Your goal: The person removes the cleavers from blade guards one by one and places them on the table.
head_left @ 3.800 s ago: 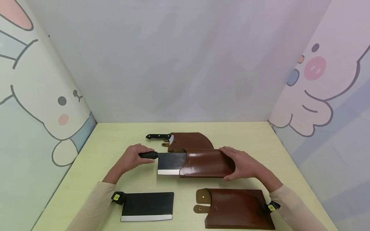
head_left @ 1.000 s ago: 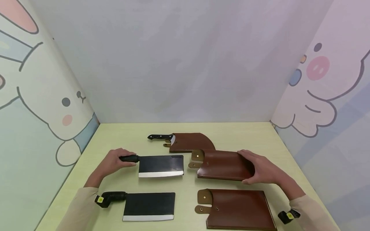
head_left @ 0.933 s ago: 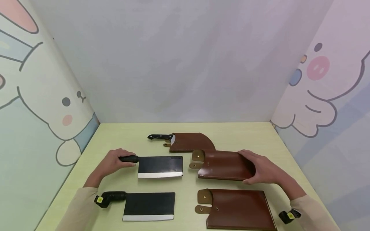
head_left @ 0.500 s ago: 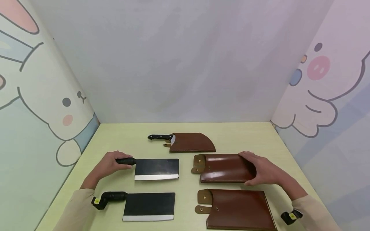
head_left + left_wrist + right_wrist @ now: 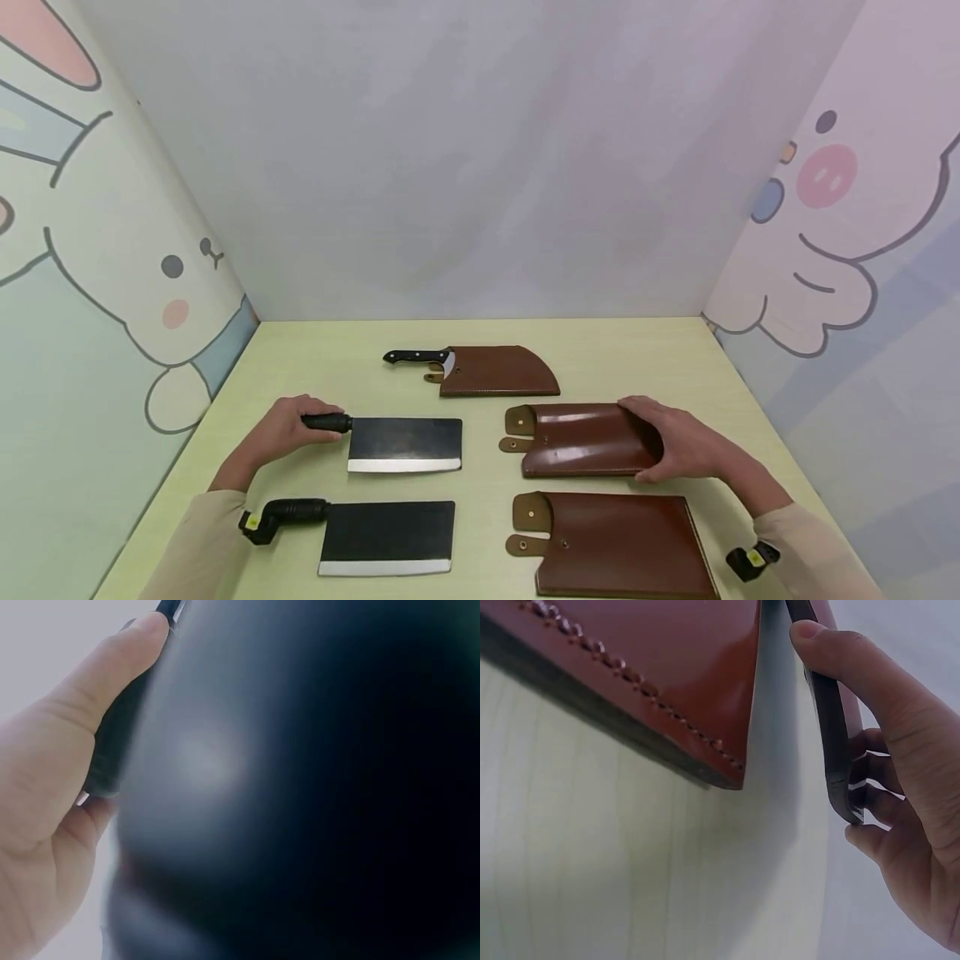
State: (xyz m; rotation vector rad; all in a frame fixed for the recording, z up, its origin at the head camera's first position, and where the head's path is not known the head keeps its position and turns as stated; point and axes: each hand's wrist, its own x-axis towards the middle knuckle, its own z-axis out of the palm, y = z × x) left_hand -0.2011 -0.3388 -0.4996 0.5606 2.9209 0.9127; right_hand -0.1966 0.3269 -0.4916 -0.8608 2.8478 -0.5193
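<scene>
My left hand (image 5: 281,433) grips the black handle of a cleaver (image 5: 405,440), whose dark blade with a bright edge points right, low over the table. Thumb and fingers wrap the handle in the left wrist view, where a dark blur fills most of the picture. On the right, my right hand (image 5: 678,442) holds the right end of a glossy brown leather sheath (image 5: 588,440), thumb on one long edge and fingers on the other. The sheath's opening and two strap tabs face the blade, with a gap between them.
A second cleaver (image 5: 386,533) lies nearer, below the left hand. To its right is another flat leather sheath (image 5: 626,546). Farther back, a black-handled knife (image 5: 416,356) sits in a curved brown sheath (image 5: 498,371). Walls enclose the pale table (image 5: 322,342).
The cleaver, partly inside the sheath at first, has come out leftward in the left hand. The right hand has shifted the sheath right. Both things have since moved slightly nearer and lower.
</scene>
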